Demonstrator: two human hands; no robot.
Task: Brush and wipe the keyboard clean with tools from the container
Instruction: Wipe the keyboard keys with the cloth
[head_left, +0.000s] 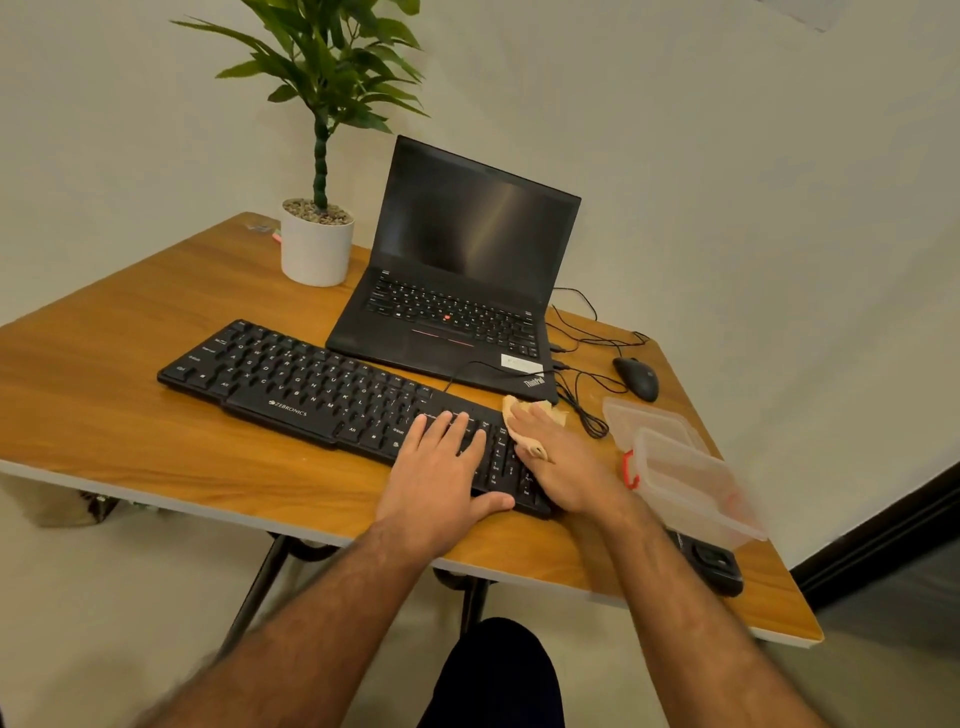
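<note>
Keyboard (332, 387), black and full-sized, lies diagonally across the wooden table (104, 374), its left end farther from the person and its right end near the front edge. Both hands work at that right end. The left hand (441, 467) lies flat and spread on the keys, fingers extended and thumb hooked over the near edge of the board, gripping nothing and simply pressing down. The right hand (566, 462) is pressed palm-down over a tan cloth (530, 410) on the keypad end; the fingers lie flat on the cloth rather than curled around it, and folds of cloth stick out past the fingertips and between two fingers. Just right of that hand stands a clear plastic container (696, 483), with its clear lid (649, 421) lying beside it on the far side and something red (629, 470) showing at its left wall. Behind the keyboard an open black laptop (467, 291) sits with a dark screen. A black mouse (636, 378) and loose cables (582, 395) lie to its right, and a potted plant (317, 228) stands at the far corner. A dark phone (714, 564) rests near the front right edge.
</note>
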